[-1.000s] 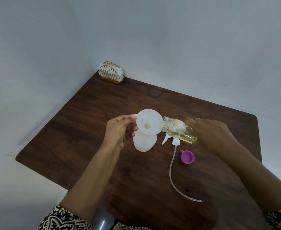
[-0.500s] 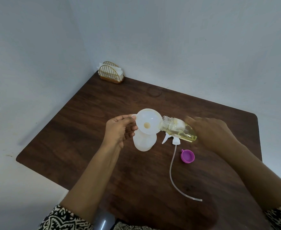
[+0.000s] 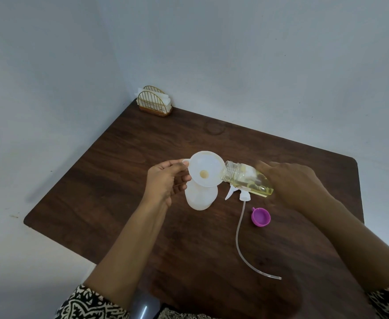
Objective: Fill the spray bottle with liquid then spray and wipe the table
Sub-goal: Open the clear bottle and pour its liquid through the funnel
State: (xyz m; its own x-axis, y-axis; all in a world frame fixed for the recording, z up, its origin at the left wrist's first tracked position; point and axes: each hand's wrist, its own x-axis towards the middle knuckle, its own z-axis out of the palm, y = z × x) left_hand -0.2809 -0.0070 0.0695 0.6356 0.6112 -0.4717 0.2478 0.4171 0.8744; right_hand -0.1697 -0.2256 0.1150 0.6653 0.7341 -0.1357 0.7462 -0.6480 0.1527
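A person's left hand (image 3: 165,180) pinches the small tab on the rim of a white plastic funnel (image 3: 206,169). The funnel's spout sits in the open neck of a translucent white plastic spray bottle (image 3: 201,199), which stands upright near the middle of a dark brown wooden surface (image 3: 119,180).

The right hand (image 3: 290,183) is wrapped round the base end of a small clear plastic bottle of pale yellow liquid (image 3: 246,180), its grip clenched on it. This clear bottle lies nearly level. Its long axis runs from the right hand leftward, and its threaded open mouth is at the funnel's right rim; whether it touches the rim cannot be told.

Liquid pools along the bottle's lower side, and a yellowish patch shows at the funnel's throat. Pouring appears to be under way. The fill turns on the mouth being over the funnel bowl, which lies directly left of the right-hand grip.

Just right of the spray bottle lies a white trigger spray head (image 3: 239,195), with a long clear dip tube (image 3: 237,238) trailing toward the person. A purple plastic cap (image 3: 260,217) lies nearby. A gold wire napkin holder (image 3: 154,104) stands at the far corner.
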